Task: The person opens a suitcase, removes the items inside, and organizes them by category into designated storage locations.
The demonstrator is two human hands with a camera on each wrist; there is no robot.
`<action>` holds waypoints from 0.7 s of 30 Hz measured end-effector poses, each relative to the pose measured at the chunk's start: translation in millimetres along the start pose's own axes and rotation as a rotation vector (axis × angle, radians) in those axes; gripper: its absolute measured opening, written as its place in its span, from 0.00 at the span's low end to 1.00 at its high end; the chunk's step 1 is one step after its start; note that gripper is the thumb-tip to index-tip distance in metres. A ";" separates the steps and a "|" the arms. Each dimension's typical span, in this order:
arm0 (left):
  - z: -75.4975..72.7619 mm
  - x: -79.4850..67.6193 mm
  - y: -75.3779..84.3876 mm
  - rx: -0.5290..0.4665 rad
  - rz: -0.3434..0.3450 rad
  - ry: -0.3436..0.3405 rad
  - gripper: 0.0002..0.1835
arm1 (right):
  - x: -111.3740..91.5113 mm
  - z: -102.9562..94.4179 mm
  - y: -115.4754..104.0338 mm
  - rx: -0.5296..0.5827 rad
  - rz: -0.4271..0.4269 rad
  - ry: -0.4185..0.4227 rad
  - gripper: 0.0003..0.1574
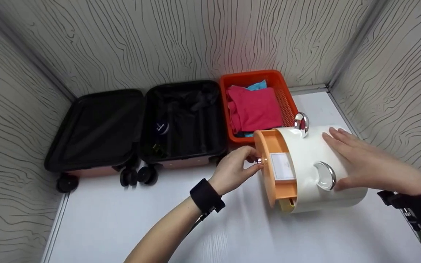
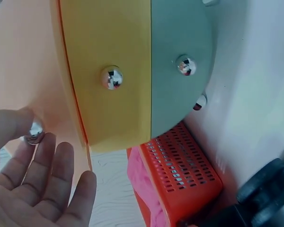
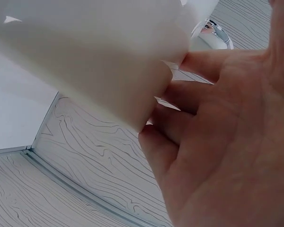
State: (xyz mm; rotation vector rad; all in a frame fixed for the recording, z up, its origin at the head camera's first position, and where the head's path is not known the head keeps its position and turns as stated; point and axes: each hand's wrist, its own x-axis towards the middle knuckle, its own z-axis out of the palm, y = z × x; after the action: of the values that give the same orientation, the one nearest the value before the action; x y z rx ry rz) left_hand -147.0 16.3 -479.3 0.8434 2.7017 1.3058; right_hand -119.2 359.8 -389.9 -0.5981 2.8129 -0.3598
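A white rounded drawer box (image 1: 313,197) with chrome ear-like loops stands on the table at the right. Its orange drawer (image 1: 285,190) is partly pulled out, and a white card-like piece (image 1: 283,166) shows inside. My left hand (image 1: 234,168) pinches that drawer's shiny knob (image 2: 35,131) between thumb and fingers. Beside it, the left wrist view shows a yellow drawer front (image 2: 109,113) and a green one (image 2: 180,94), each with a knob. My right hand (image 1: 371,164) rests on the white body with its fingers extended; in the right wrist view the fingertips touch the shell's edge.
Behind the box, an orange-red basket (image 1: 287,98) holds folded pink cloth (image 1: 256,109) and some blue cloth. An opened black-lined suitcase (image 1: 192,135) lies to the left, with a small dark-blue item (image 1: 162,128) inside. Wood-grain patterned walls enclose the white table (image 1: 122,219).
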 end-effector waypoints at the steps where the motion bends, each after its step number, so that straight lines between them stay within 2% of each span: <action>1: 1.2 1.7 1.3 0.002 -0.006 -0.005 0.13 | 0.0 0.2 -0.2 0.004 -0.001 -0.001 0.86; 9: 15.0 17.4 10.1 0.013 0.016 -0.045 0.13 | 0.6 -0.2 -2.0 0.014 0.010 -0.011 0.86; 16: 28.5 26.7 17.9 -0.015 -0.013 -0.073 0.12 | -0.1 -0.5 -2.8 0.030 0.007 -0.015 0.86; 21: 34.7 28.1 16.7 -0.065 -0.018 -0.064 0.13 | -0.9 -1.7 -3.9 0.018 0.007 -0.009 0.86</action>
State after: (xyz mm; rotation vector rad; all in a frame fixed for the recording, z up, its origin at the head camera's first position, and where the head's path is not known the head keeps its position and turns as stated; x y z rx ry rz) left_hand -154.7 63.2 -483.8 0.8375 2.5974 1.3305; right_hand -117.5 357.1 -387.0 -0.5843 2.7991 -0.3794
